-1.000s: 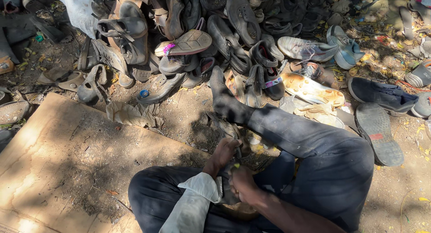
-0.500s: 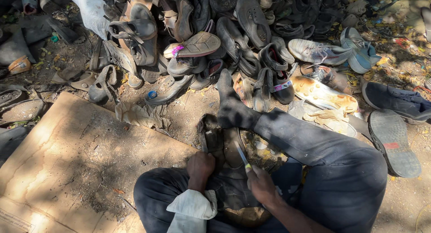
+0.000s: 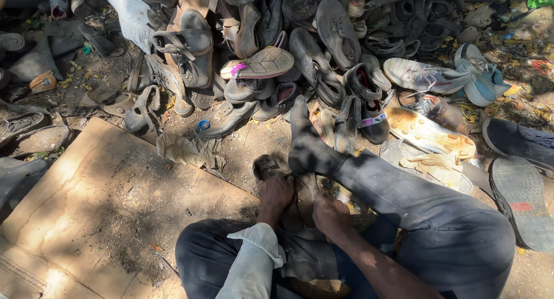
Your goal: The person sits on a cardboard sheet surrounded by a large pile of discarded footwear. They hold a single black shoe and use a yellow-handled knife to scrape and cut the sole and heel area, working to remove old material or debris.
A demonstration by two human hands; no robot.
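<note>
I sit on the ground with my right leg [image 3: 404, 189], in dark trousers and a black sock, stretched toward a heap of old footwear. A worn dark shoe [image 3: 266, 165] lies between my legs, toe pointing away from me. My left hand [image 3: 276, 196], coming out of a rolled pale sleeve, grips its left side. My right hand [image 3: 329, 215] is curled over its right side, fingers tucked under and hidden. No tool shows in either hand.
A big pile of old sandals and shoes [image 3: 271, 62] fills the top. A flat sheet of cardboard [image 3: 104, 212] lies on the left. A white sneaker [image 3: 424, 75], a yellowed sole [image 3: 430, 134] and dark shoes [image 3: 519, 201] lie on the right.
Both hands have closed in and settled onto the shoe. The thin tool seen in my right hand half a second ago is out of sight. The view has tilted slightly.
</note>
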